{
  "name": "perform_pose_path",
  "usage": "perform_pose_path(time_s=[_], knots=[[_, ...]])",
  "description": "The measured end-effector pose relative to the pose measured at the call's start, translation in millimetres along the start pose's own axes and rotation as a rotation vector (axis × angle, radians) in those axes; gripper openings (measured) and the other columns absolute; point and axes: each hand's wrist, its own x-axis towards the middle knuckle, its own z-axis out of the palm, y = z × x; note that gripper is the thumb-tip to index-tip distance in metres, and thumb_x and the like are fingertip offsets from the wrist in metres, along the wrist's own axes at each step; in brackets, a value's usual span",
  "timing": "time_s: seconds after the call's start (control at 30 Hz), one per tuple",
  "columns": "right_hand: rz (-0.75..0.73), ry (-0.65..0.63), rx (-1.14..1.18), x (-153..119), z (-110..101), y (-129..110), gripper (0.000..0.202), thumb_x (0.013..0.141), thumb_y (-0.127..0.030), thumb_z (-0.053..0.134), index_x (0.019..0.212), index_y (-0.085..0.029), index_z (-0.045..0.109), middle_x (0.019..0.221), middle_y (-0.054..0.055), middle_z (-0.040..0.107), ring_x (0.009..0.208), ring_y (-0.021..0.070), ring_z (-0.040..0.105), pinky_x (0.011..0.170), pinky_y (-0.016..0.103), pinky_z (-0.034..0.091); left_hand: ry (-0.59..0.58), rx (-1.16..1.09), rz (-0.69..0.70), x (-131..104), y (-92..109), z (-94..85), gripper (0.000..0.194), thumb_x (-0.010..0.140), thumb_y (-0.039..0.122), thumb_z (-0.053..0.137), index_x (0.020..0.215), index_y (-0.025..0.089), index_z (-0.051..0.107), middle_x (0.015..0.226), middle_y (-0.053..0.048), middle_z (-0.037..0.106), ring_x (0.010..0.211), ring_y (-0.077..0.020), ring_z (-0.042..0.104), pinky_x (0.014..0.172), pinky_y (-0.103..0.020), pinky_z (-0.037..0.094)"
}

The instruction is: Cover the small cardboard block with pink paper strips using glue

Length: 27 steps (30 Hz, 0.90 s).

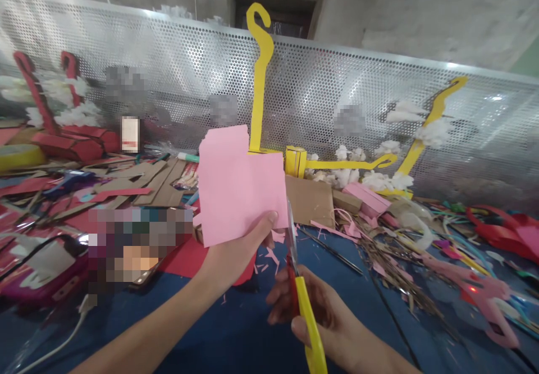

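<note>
My left hand (261, 236) pinches a sheet of pink paper (236, 188) near its lower right corner, thumb in front. The sheet is raised upright over the table, with a stepped top edge. My right hand (311, 306) grips scissors (306, 301) with yellow and red handles. Their blades point up and lie along the paper's right edge; whether they touch it is hard to tell. Small pink scraps (269, 259) lie on the blue table (240, 329) below. A red sheet (185, 261) rests behind my left forearm.
Yellow hook-shaped pieces (260, 93) and white flowers (433, 132) stand by a perforated metal panel (189, 71). Cardboard strips (160, 180) and a phone (145, 270) lie left. On the right are a pink glue gun (475, 284), a thin dark rod (332, 250) and twigs (404, 278).
</note>
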Motion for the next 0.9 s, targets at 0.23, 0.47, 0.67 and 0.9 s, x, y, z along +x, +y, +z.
perform_pose_path(time_s=[0.23, 0.47, 0.67, 0.9], knots=[[0.009, 0.003, -0.009, -0.8, -0.5, -0.7, 0.048, 0.088, -0.045, 0.077, 0.122, -0.024, 0.050, 0.118, 0.009, 0.061, 0.103, 0.0208, 0.066, 0.095, 0.041, 0.047, -0.036, -0.009, -0.016, -0.5, -1.1, -0.2, 0.047, 0.089, 0.056, 0.058, 0.055, 0.025, 0.060, 0.065, -0.001, 0.069, 0.070, -0.0188, 0.067, 0.087, -0.035, 0.052], [0.029, 0.016, -0.040, -0.1, 0.9, -3.1, 0.042, 0.093, -0.045, 0.072, 0.121, -0.023, 0.049, 0.116, 0.009, 0.062, 0.102, 0.0205, 0.066, 0.094, 0.041, 0.047, -0.046, 0.001, -0.003, 0.5, 1.1, -1.5, 0.049, 0.091, 0.057, 0.055, 0.054, 0.025, 0.059, 0.065, 0.000, 0.069, 0.072, -0.0192, 0.067, 0.088, -0.035, 0.053], [0.014, 0.023, -0.054, 0.1, 2.5, -4.0, 0.042, 0.092, -0.046, 0.072, 0.119, -0.022, 0.050, 0.115, 0.010, 0.062, 0.101, 0.0211, 0.066, 0.096, 0.043, 0.049, -0.079, -0.027, 0.041, -0.3, 2.9, -2.3, 0.049, 0.093, 0.054, 0.054, 0.053, 0.026, 0.059, 0.063, 0.001, 0.068, 0.070, -0.0186, 0.066, 0.089, -0.034, 0.053], [0.013, 0.019, -0.068, 0.8, 0.4, -0.7, 0.038, 0.094, -0.046, 0.070, 0.116, -0.022, 0.051, 0.114, 0.009, 0.063, 0.100, 0.0203, 0.066, 0.097, 0.043, 0.049, -0.103, -0.044, 0.072, 0.0, 1.2, -2.1, 0.048, 0.094, 0.052, 0.052, 0.055, 0.026, 0.060, 0.063, 0.001, 0.069, 0.072, -0.0186, 0.067, 0.092, -0.034, 0.052]])
